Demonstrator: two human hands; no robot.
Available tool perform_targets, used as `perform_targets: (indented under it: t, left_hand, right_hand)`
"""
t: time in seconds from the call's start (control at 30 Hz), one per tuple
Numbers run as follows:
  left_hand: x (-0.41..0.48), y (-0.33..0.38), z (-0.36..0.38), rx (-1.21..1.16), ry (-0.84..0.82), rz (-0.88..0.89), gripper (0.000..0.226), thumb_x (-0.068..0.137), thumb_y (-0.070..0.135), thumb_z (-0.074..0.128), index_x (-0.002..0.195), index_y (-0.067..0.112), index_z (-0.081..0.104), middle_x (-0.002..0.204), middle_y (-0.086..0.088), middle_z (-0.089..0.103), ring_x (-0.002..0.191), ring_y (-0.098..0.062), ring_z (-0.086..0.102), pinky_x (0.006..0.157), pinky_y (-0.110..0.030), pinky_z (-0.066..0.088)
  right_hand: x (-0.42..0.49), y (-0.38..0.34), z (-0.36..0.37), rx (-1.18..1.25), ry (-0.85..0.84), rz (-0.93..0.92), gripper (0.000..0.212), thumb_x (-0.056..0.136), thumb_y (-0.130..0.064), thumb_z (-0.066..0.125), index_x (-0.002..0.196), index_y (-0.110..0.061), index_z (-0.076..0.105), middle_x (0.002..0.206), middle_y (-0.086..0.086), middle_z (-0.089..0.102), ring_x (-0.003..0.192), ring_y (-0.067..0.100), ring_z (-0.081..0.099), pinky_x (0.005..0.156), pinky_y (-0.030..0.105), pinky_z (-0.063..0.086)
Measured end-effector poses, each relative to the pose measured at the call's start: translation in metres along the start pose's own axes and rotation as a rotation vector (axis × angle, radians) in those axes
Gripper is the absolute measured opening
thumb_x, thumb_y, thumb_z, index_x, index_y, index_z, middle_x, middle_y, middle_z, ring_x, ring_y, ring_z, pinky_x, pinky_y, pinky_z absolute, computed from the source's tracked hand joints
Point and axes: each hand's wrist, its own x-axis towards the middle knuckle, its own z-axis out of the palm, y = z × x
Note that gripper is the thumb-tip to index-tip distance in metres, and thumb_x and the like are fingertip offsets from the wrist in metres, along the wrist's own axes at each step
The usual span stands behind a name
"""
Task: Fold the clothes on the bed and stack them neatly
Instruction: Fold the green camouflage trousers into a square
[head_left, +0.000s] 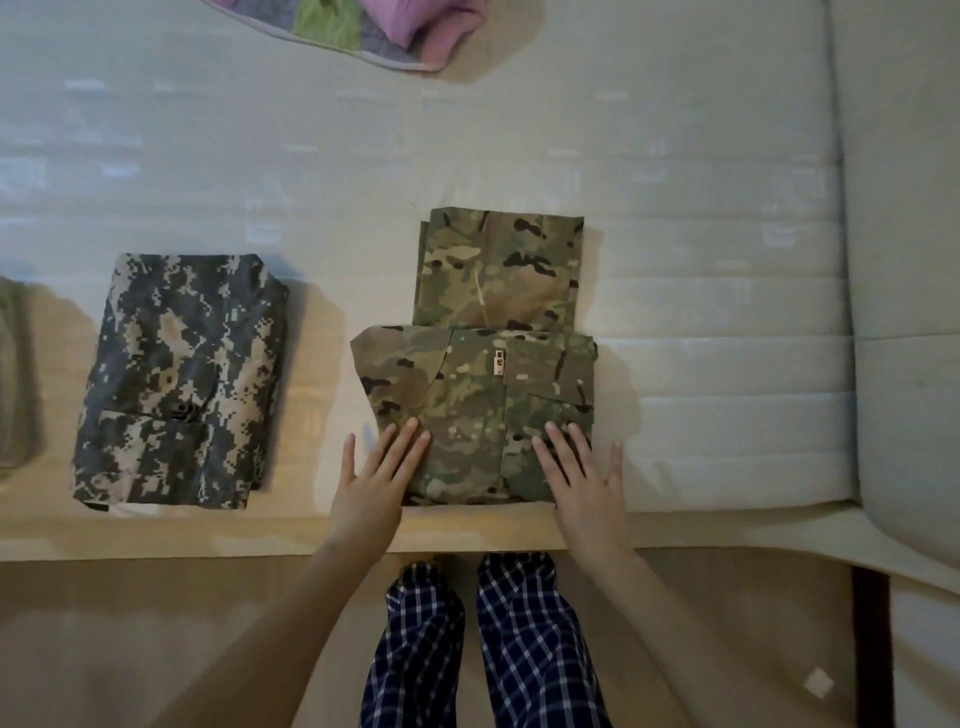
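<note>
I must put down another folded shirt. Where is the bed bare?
Bare mattress: beyond both garments up to the patchwork quilt, and right of the multicam garment. Crowded: the gap between it and the digital-camouflage garment, where the left hand lies.

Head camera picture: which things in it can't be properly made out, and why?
Green fabric, head view: cut off by the left edge; what it is cannot be told.
Pink and green bundle, head view: cut off by the top edge.
Brown camouflage garment, head view: left hand and right hand cover its near corners; folds hide its type.
</note>
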Motion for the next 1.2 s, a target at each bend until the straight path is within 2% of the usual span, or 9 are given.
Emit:
perform_targets:
  t: [0.1, 0.2, 0.27, 0.37, 0.57, 0.7, 0.8, 1.0, 1.2]
  left_hand:
    - [0.011, -0.01, -0.004, -0.012, 0.017, 0.065, 0.082, 0.097, 0.029, 0.043, 0.145, 0.027, -0.023, 0.153, 0.003, -0.022, 0.147, -0.019, -0.004, 0.113, -0.048, -0.015]
    - [0.01, -0.016, -0.024, -0.313, 0.089, 0.1, 0.058, 0.096, 0.015, 0.046, 0.148, 0.026, 0.025, 0.155, 0.002, 0.025, 0.143, -0.017, 0.026, 0.118, -0.034, -0.007]
    - [0.003, -0.022, -0.041, -0.457, 0.073, 0.126, 0.048, 0.095, 0.013, 0.049, 0.141, 0.026, 0.043, 0.142, -0.001, 0.049, 0.135, -0.018, 0.042, 0.12, -0.031, 0.006]
    - [-0.017, -0.031, -0.065, -0.586, -0.163, 0.192, 0.034, 0.095, 0.025, 0.052, 0.127, 0.035, 0.056, 0.133, 0.006, 0.057, 0.13, -0.012, 0.045, 0.105, -0.027, 0.036]
    - [-0.018, -0.039, -0.112, -1.121, -0.492, 0.053, 0.02, 0.096, 0.019, 0.049, 0.106, 0.021, 0.066, 0.103, 0.005, 0.07, 0.098, -0.005, 0.064, 0.086, -0.023, 0.05]
    - [0.026, -0.041, -0.126, -1.366, -0.199, -0.225, 0.026, 0.098, 0.023, 0.047, 0.105, 0.007, 0.066, 0.1, -0.014, 0.07, 0.098, -0.026, 0.065, 0.092, -0.04, 0.05]
    - [0.062, -0.029, -0.123, -1.585, 0.127, -0.443, 0.031, 0.099, 0.033, 0.044, 0.111, 0.009, 0.059, 0.1, -0.009, 0.065, 0.096, -0.022, 0.062, 0.077, -0.026, 0.052]
    - [0.088, -0.009, -0.08, -1.138, -0.033, -0.562, 0.058, 0.086, 0.041, 0.063, 0.13, 0.011, 0.041, 0.127, -0.008, 0.057, 0.113, -0.03, 0.056, 0.092, -0.044, 0.048]
    - [0.061, -0.01, -0.062, -0.96, 0.15, -0.682, 0.053, 0.089, 0.036, 0.062, 0.134, 0.016, 0.043, 0.131, -0.009, 0.053, 0.117, -0.03, 0.052, 0.102, -0.051, 0.039]
  right_hand:
    - [0.012, 0.002, -0.001, 0.075, -0.039, -0.018, 0.08, 0.067, -0.001, 0.076, 0.139, -0.011, 0.043, 0.145, 0.008, 0.043, 0.135, 0.03, 0.038, 0.11, 0.057, 0.02]
    - [0.013, 0.013, -0.01, 0.335, -0.052, -0.028, 0.065, 0.074, 0.001, 0.069, 0.134, -0.01, 0.049, 0.139, 0.008, 0.051, 0.131, 0.028, 0.045, 0.113, 0.044, 0.025]
    - [0.012, 0.031, -0.029, 0.518, -0.078, -0.038, 0.053, 0.075, -0.004, 0.069, 0.124, -0.016, 0.057, 0.123, 0.002, 0.061, 0.113, 0.023, 0.057, 0.094, 0.03, 0.044]
    - [0.006, 0.063, -0.064, 0.714, -0.332, -0.132, 0.043, 0.074, -0.027, 0.071, 0.115, -0.035, 0.059, 0.108, -0.017, 0.062, 0.096, -0.001, 0.058, 0.074, 0.005, 0.04]
    - [0.009, 0.096, -0.1, 1.123, -0.59, 0.001, 0.042, 0.067, -0.038, 0.079, 0.102, -0.048, 0.058, 0.108, -0.023, 0.06, 0.096, -0.003, 0.059, 0.077, 0.018, 0.05]
    - [0.055, 0.096, -0.088, 1.511, -0.219, 0.378, 0.022, 0.081, -0.03, 0.068, 0.102, -0.028, 0.062, 0.102, -0.003, 0.068, 0.089, 0.014, 0.064, 0.064, 0.019, 0.053]
    - [0.092, 0.085, -0.076, 1.756, -0.108, 0.57, 0.065, 0.073, -0.054, 0.064, 0.124, -0.016, 0.054, 0.115, 0.002, 0.065, 0.106, 0.019, 0.061, 0.089, 0.034, 0.05]
    - [0.111, 0.073, -0.047, 1.243, -0.17, 0.571, 0.075, 0.072, -0.049, 0.074, 0.132, -0.014, 0.044, 0.127, 0.002, 0.058, 0.115, 0.021, 0.055, 0.095, 0.035, 0.047]
    - [0.1, 0.057, -0.035, 1.261, -0.092, 0.699, 0.064, 0.072, -0.044, 0.076, 0.122, -0.013, 0.051, 0.122, 0.005, 0.06, 0.109, 0.024, 0.057, 0.086, 0.031, 0.047]
